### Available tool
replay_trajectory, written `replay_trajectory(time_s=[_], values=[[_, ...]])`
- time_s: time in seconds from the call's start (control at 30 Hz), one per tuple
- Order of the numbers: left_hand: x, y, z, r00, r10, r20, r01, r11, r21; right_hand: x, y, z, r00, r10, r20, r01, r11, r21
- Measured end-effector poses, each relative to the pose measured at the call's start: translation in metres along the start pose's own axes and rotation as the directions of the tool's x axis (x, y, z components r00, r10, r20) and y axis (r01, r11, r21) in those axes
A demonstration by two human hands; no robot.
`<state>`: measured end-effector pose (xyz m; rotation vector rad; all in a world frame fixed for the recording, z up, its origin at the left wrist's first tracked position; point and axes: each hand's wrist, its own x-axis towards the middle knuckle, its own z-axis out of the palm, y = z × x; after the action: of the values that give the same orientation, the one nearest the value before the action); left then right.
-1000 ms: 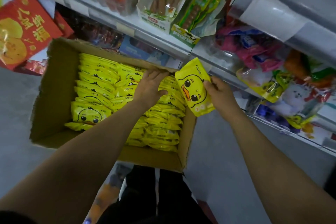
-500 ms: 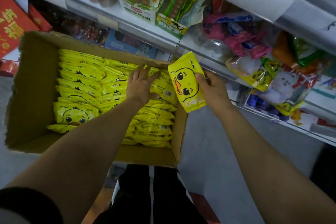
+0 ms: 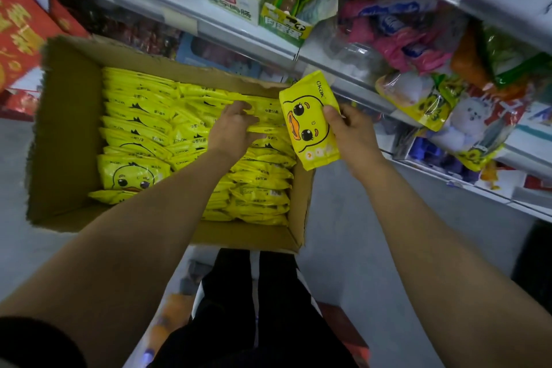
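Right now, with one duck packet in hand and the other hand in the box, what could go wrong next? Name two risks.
The right hand grips the duck packet by one side, partly beyond the cardboard box, so it might slip to the floor. The left hand rests among tight rows of packets; pulling one could drag neighbours askew.

Light is soft, cool and fairly dim, falling from overhead. The cardboard box (image 3: 68, 129) holds gentle shade along its left inner wall, and the grey floor (image 3: 358, 233) looks flat, with no hard shadows. The glossy yellow packets (image 3: 134, 117) carry small pale highlights. The duck packet (image 3: 307, 120) in the right hand (image 3: 352, 131) is the sharpest thing. Goods on the shelf (image 3: 239, 36) are smeared by motion blur. The wide lens slants the shelf edge and stretches both forearms toward the lower corners.
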<state>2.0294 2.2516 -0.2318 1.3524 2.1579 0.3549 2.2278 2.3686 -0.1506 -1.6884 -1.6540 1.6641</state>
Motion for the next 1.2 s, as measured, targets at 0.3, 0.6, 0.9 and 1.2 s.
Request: replay_trajectory(time_s=[0.3,0.6,0.9,1.2], values=[[-0.061,0.016,-0.057,0.947,-0.282,0.156,0.321,0.781,-0.536,-0.054,-0.036,-0.011,0.992,0.073,0.108,-0.096,0.969,0.227],[-0.101,0.103,-0.139,0.961,-0.114,0.253,0.256,0.713,-0.653,-0.115,-0.109,-0.078,0.993,-0.096,0.075,0.072,0.96,0.27],[-0.134,0.302,-0.192,0.983,0.172,0.067,-0.095,0.785,-0.612,-0.191,-0.15,-0.254,0.945,-0.321,-0.054,0.314,0.852,0.418],[-0.143,0.506,-0.179,0.927,0.375,-0.01,-0.34,0.826,-0.449,-0.257,-0.134,-0.454,0.842,-0.421,-0.337,0.536,0.722,0.438]])
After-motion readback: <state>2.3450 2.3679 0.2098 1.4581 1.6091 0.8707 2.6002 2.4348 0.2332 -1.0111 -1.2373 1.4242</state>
